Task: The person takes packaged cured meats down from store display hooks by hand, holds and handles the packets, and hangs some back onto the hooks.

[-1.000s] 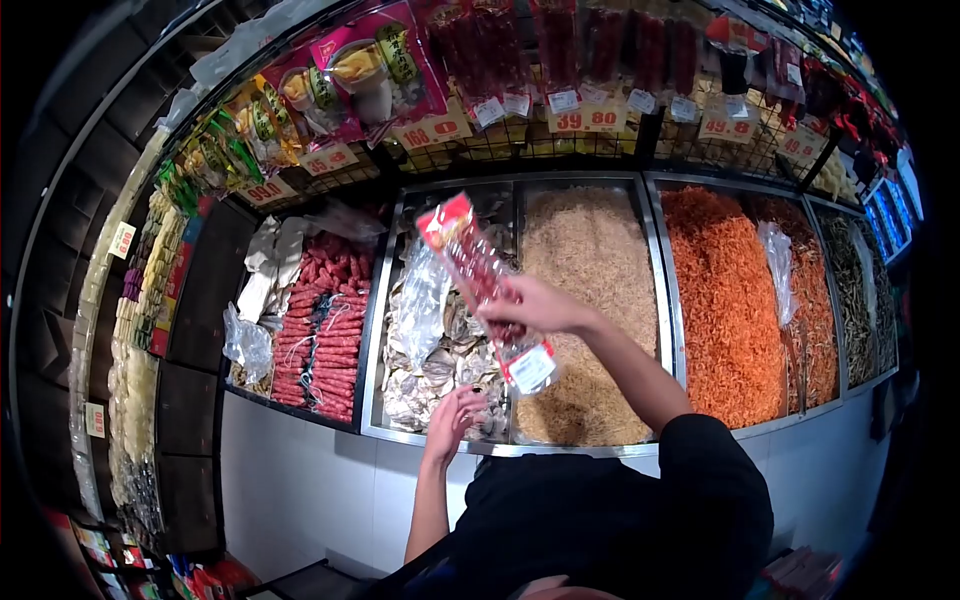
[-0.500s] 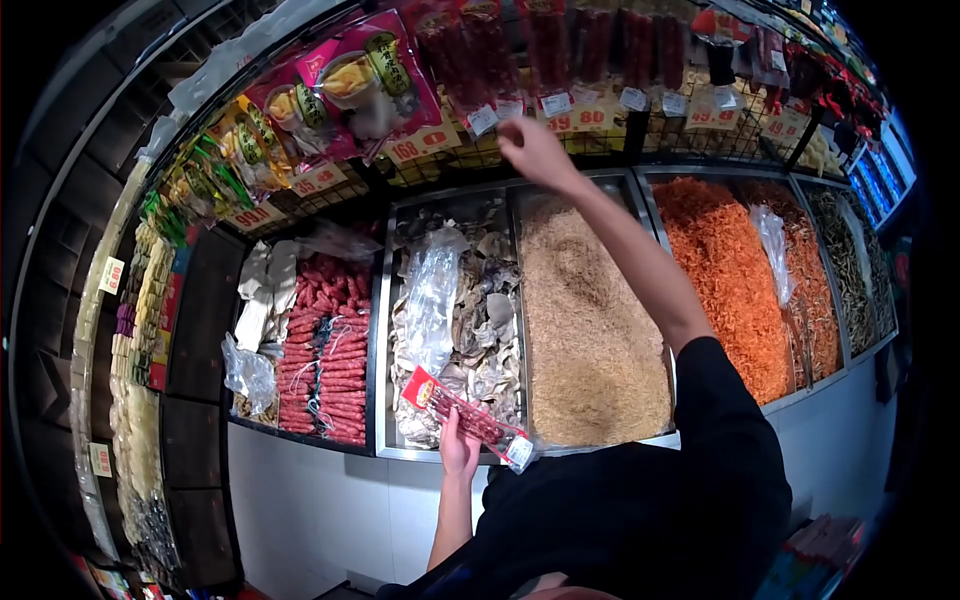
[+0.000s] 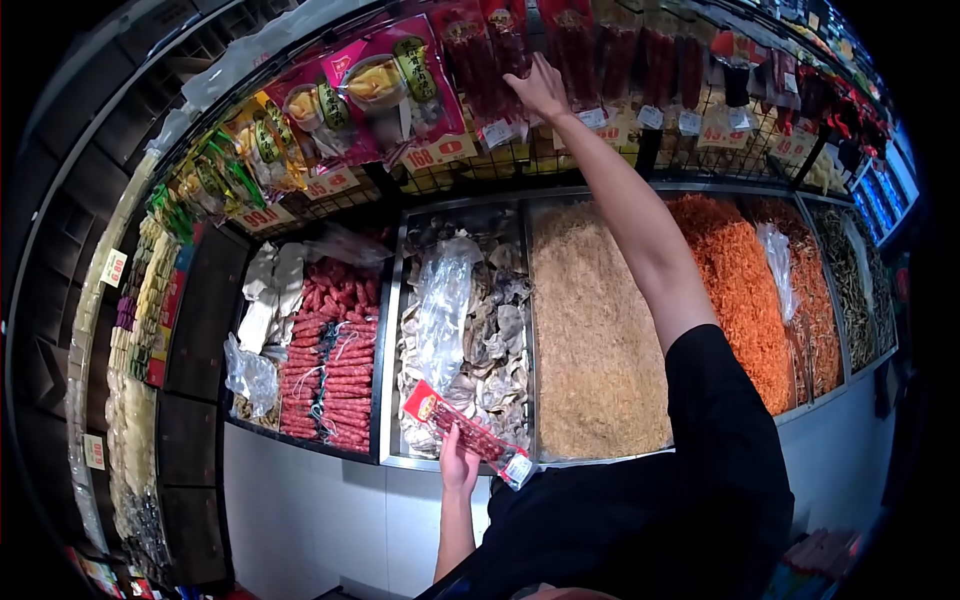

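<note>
My left hand (image 3: 459,462) is closed around a clear packet of sausages (image 3: 470,437) with a red top and a white label at its lower end. The packet lies slantwise over the front of the tray of dried, greyish pieces (image 3: 500,370). My right arm stretches up and forward, and my right hand (image 3: 540,90) is at the hanging sausage packets. Its thumb and fingers are apart, with nothing visible in them. Closest to the fingertips is a hanging sausage packet (image 3: 506,40); whether they touch it I cannot tell.
Pink bags (image 3: 395,90) and more sausage packets (image 3: 570,40) hang along the rack, above price signs (image 3: 440,152). Below are bins of loose red sausages (image 3: 345,375), tan shreds (image 3: 590,330) and orange shreds (image 3: 735,300). Dark shelving (image 3: 195,340) stands at the left.
My right hand has moved up to the hanging packets, and its fingers have spread from a closed shape. My left hand still holds the sausage packet low. The view has shifted slightly.
</note>
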`<action>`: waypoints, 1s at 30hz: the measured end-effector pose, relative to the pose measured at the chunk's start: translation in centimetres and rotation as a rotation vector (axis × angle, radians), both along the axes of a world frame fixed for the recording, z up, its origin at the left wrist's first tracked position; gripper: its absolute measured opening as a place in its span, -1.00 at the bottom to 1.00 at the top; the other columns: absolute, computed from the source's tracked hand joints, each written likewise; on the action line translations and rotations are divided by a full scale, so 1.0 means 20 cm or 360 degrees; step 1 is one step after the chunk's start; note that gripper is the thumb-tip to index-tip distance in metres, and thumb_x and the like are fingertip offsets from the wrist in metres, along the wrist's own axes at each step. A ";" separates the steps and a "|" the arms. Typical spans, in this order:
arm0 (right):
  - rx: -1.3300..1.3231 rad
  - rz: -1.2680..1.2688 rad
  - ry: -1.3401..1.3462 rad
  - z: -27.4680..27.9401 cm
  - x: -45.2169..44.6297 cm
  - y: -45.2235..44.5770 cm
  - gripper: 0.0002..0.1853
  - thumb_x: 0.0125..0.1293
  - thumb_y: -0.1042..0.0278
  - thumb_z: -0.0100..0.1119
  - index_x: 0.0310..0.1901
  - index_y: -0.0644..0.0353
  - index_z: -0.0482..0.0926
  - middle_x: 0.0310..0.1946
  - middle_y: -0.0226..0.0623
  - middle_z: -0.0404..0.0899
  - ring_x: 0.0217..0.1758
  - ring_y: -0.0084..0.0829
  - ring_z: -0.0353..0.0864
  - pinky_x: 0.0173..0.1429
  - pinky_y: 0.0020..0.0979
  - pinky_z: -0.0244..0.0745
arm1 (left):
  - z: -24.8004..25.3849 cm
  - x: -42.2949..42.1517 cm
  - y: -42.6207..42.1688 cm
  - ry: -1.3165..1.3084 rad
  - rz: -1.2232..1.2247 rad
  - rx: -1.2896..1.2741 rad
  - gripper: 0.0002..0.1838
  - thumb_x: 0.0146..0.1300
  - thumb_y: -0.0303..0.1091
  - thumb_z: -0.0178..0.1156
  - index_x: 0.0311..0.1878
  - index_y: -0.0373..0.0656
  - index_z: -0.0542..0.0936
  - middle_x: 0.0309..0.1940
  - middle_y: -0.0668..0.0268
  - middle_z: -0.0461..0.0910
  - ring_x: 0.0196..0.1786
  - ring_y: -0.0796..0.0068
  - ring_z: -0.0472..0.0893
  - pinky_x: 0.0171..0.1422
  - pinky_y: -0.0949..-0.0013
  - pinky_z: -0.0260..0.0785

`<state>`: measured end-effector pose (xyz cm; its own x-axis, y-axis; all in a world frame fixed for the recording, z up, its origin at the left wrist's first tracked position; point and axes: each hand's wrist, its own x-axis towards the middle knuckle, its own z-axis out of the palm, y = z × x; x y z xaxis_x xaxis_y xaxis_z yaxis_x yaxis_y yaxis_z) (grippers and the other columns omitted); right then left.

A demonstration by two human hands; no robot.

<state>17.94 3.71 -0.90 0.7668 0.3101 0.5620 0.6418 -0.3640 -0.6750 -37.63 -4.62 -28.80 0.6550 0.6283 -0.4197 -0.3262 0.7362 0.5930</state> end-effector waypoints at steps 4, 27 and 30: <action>0.0134 0.0587 -0.0089 0.07 0.03 -0.17 -0.60 0.22 0.07 0.24 -0.17 0.31 0.59 -0.49 -0.23 0.60 -0.39 -0.39 0.61 -0.25 -0.29 0.50 | 0.00 0.00 0.00 0.0025 -0.0015 0.0027 -0.61 0.46 -0.18 0.00 0.21 -0.22 0.39 0.07 0.00 0.54 0.12 0.01 0.55 0.27 -0.03 0.37; -0.0488 0.1787 0.1054 -0.90 -1.59 -0.92 -0.58 0.22 0.05 0.33 -0.12 0.26 0.53 -0.29 -0.11 0.64 -0.24 -0.24 0.64 -0.13 -0.27 0.49 | 0.18 0.38 -0.14 -0.0198 -0.0266 0.0188 -0.51 0.57 -0.05 -0.29 0.36 -0.15 0.27 0.21 0.17 0.46 0.26 0.31 0.46 0.39 0.14 0.27; -0.0745 0.1531 0.0880 -0.94 -1.67 -0.96 -0.49 0.19 -0.01 0.33 -0.05 0.27 0.49 -0.29 0.09 0.62 -0.18 0.04 0.64 -0.09 -0.11 0.51 | 0.12 0.37 -0.14 -0.0065 -0.0285 0.0236 -0.62 0.56 -0.24 -0.19 0.34 -0.15 0.21 0.08 0.19 0.50 0.08 0.43 0.54 0.18 0.31 0.43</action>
<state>-15.46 -15.40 -19.66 0.2116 0.9732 -0.0896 0.4507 -0.1785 -0.8746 -30.19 -7.40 -26.43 0.7762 0.5534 -0.3022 -0.2243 0.6903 0.6879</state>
